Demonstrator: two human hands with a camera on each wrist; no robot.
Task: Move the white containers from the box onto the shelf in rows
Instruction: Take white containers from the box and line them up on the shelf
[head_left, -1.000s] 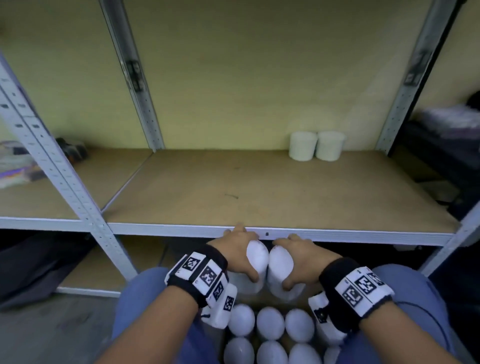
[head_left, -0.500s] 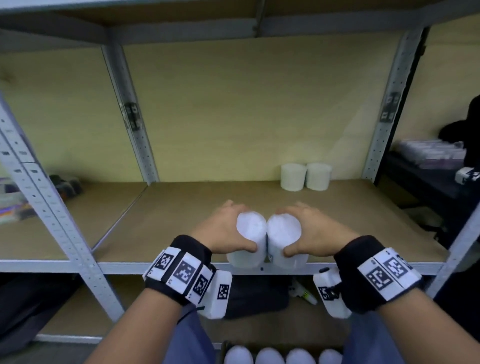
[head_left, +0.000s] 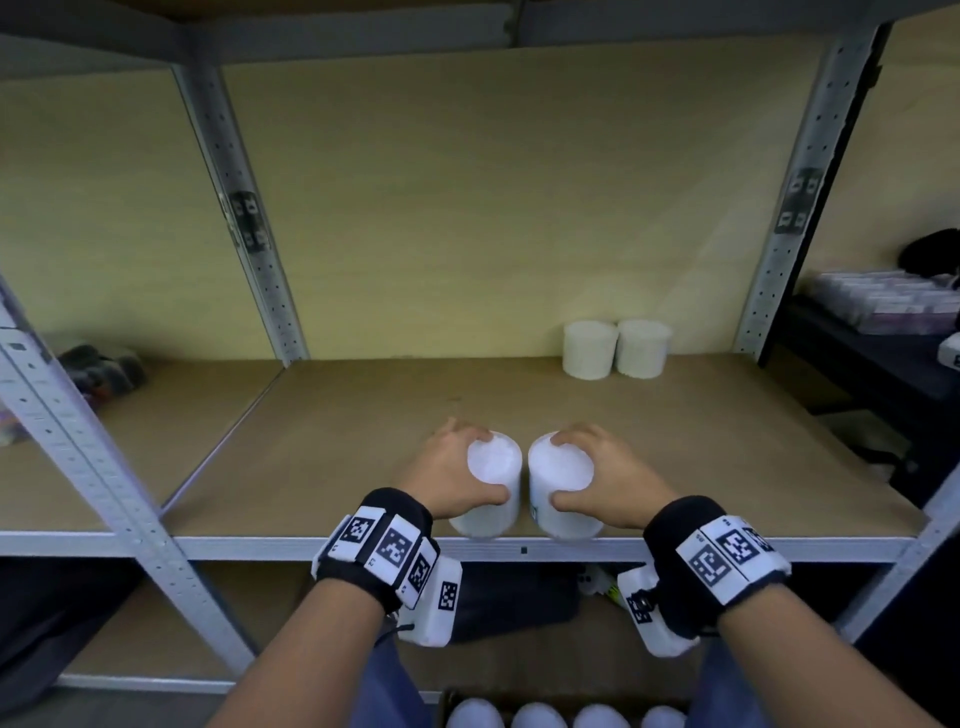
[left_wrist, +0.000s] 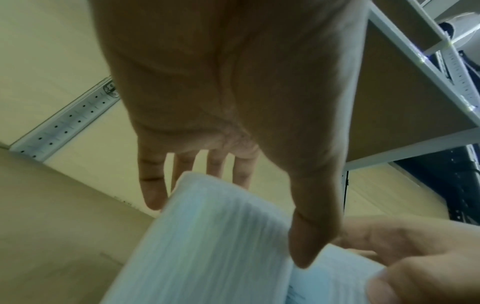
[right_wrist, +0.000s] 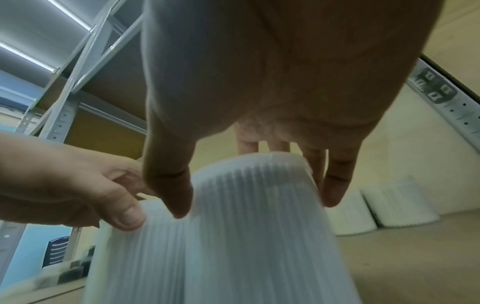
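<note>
Item 1: white ribbed container, L (head_left: 491, 480), in my left hand (head_left: 451, 478); grip closed round the upper wall, thumb on the near side, fingers (left_wrist: 153, 185) over the far side, so the tub stays upright in carry. Item 2: white ribbed container, R (head_left: 563, 486), in my right hand (head_left: 610, 480), same grip mirrored, thumb near, fingers (right_wrist: 335, 185) behind. Both tubs upright, just beside each other w/ a thin gap, over the front part of the shelf board (head_left: 363, 441), close behind the metal front rail (head_left: 260, 545); can't tell whether the bases touch the board or hang just above. Held as a pair prob. so they go down as neighbours, one move per two units. Item 3: two white containers already placed (head_left: 615, 348), upright, touching side by side, at the back right of the shelf against the rear wall: start of row 1, so I judge my pair belongs next to them on the left, still well apart from where I hold now. Item 4: box (head_left: 566, 714) below the shelf at my knees, lids of approx. four more tubs visible at the frame bottom; stock remaining, task early. Risk: ribbed walls give good purchase, but the tubs look light and could tip if set down hard.
</note>
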